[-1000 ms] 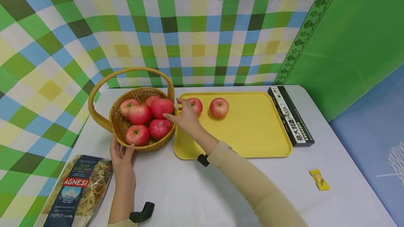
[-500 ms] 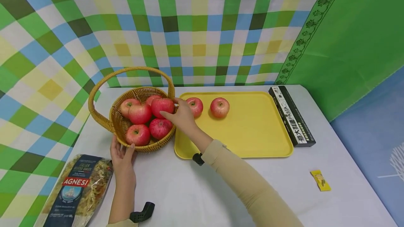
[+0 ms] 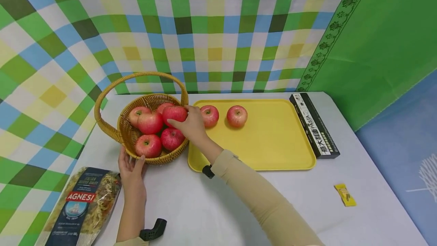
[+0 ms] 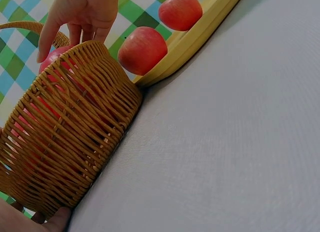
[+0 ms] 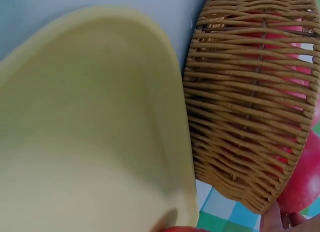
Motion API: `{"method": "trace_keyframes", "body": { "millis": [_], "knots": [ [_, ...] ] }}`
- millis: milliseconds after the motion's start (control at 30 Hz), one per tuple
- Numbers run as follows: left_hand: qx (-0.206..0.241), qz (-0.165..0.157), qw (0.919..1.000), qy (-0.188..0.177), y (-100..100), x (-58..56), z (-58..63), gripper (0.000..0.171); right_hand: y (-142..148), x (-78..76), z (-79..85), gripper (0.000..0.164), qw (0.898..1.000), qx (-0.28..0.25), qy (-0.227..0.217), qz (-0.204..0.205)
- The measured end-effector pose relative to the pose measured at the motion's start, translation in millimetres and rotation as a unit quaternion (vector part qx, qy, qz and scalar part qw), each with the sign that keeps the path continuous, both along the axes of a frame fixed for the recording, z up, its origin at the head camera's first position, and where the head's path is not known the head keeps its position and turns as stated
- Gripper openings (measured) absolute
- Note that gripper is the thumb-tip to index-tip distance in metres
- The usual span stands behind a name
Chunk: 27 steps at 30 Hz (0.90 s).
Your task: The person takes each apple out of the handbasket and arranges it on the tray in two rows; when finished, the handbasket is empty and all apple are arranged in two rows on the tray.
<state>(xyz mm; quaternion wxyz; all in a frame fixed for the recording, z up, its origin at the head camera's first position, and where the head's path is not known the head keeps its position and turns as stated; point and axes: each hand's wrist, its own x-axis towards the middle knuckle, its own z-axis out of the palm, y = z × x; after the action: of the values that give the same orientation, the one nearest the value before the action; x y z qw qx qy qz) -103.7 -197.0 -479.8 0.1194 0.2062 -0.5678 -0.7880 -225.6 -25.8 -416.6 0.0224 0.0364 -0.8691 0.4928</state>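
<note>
A wicker basket [image 3: 167,158] with a tall arched handle holds several red apples. My left hand [image 3: 132,174] grips its near side, thumb up by the rim and fingers along the wall; the left wrist view catches part of this hand [image 4: 22,219] low at the left. Over the basket's right rim reaches my right hand [image 3: 194,126], its thumb and fingers around the topmost right apple [image 3: 174,114], which sits among the others. Two more apples lie on the yellow tray [image 3: 273,136]: one [image 3: 209,116] just beyond my right hand, the other [image 3: 237,116] farther right.
Right beside the basket stands the tray's left edge. A black pasta box [image 3: 315,126] lies along the tray's right side. Near the front right is a small yellow packet [image 3: 345,195]. A bag of pasta [image 3: 80,206] lies at the front left, by my left forearm.
My right hand has moved left, from beside the apple at the basket's right rim to a grip around it. The left hand stays on the basket.
</note>
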Motion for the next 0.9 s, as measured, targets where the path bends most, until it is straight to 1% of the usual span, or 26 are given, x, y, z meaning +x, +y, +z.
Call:
{"method": "trace_keyframes", "body": {
  "millis": [133,400,567,733,900],
  "knots": [
    [-0.003,0.005,1.0000,0.002,-1.4,0.3,0.1,0.074,-9.1,0.5,-1.1,0.078,1.000,-0.015,-0.004,0.001],
    [-0.012,-0.002,0.9999,0.001,-0.1,-0.3,0.3,0.075,-20.8,1.5,-3.4,0.075,0.999,-0.035,-0.001,0.000],
    [-0.012,-0.004,0.9999,0.008,-0.4,-2.1,0.7,0.076,-19.4,1.6,-1.0,0.071,0.999,-0.048,0.004,-0.009],
    [-0.015,-0.005,0.9998,0.007,-0.3,-2.4,0.0,0.077,-18.0,1.3,-2.2,0.071,0.999,-0.043,0.014,-0.006],
    [-0.017,-0.004,0.9998,0.002,0.3,-0.4,0.7,0.076,-13.9,3.7,-4.3,0.073,0.999,-0.043,0.025,0.002]
  ]
}}
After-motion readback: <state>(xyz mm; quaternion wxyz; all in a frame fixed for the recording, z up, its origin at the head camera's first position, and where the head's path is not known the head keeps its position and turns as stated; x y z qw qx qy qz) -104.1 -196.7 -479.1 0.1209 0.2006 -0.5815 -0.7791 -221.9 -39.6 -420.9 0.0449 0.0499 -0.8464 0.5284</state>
